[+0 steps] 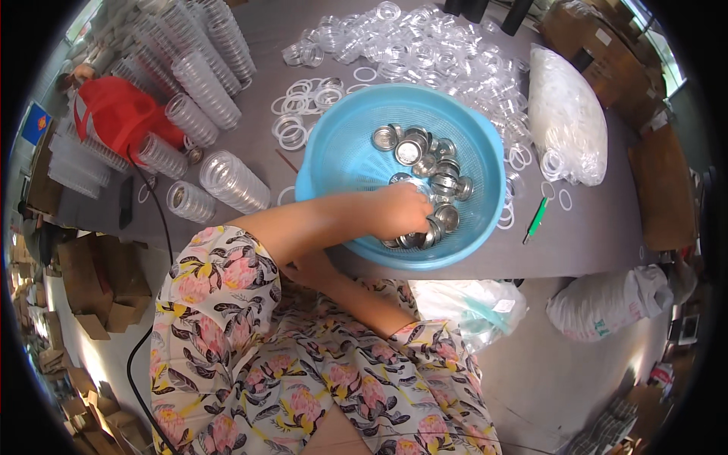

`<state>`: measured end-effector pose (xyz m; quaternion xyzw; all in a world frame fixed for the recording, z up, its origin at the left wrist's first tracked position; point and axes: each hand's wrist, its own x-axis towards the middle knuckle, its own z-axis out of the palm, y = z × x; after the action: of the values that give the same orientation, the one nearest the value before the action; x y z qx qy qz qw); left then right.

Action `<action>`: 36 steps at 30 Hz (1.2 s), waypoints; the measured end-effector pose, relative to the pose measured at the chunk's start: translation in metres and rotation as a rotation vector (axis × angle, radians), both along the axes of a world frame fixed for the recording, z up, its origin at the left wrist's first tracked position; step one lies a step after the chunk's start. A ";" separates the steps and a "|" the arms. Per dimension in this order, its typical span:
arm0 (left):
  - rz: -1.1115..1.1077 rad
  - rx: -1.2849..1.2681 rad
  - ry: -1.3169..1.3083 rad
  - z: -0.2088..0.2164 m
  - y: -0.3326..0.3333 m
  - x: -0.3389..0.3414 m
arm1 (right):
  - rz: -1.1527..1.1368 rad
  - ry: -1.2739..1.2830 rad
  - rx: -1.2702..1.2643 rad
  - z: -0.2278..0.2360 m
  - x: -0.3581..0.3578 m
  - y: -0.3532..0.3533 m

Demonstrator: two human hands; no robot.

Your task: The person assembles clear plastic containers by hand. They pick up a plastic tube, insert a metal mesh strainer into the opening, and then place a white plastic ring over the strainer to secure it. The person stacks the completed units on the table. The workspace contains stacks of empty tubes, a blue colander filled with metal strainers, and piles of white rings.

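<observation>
My left hand point(402, 209) reaches across into a round light-blue plastic basket point(331, 125), its fingers curled down among small round silver metal lids point(444, 182). Something clear shows beside its fingers, but what they grip is hidden. Several lids lie face up and others stand on edge, heaped in the right half of the basket. My right forearm point(356, 302) runs leftward beneath the left one. Little of my right hand point(307, 271) shows below the left forearm, near the table's front edge, and its fingers are hidden.
Stacks of clear round plastic containers point(231, 182) stand on the left by a red plastic object point(125, 114). Clear plastic pieces point(425, 53) are piled behind the basket, with white rings point(292, 133) nearby. On the right are a full plastic bag point(569, 114) and a green-handled tool point(537, 218).
</observation>
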<state>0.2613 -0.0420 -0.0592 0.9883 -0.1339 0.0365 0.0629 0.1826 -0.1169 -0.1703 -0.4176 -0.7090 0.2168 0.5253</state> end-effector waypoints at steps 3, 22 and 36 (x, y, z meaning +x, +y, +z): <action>0.009 -0.070 0.004 0.014 0.002 -0.007 | 0.000 -0.013 -0.021 0.005 0.003 -0.002; 1.321 -0.640 -0.665 0.047 0.080 -0.263 | 0.027 0.144 -0.208 0.011 0.001 0.001; 0.963 0.011 -0.361 0.065 0.028 -0.258 | -0.173 0.090 0.025 0.038 -0.020 0.047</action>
<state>0.0037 -0.0142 0.0053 0.9162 0.3275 0.2308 0.0096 0.1628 -0.0702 -0.1323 -0.4607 -0.6485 0.1803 0.5785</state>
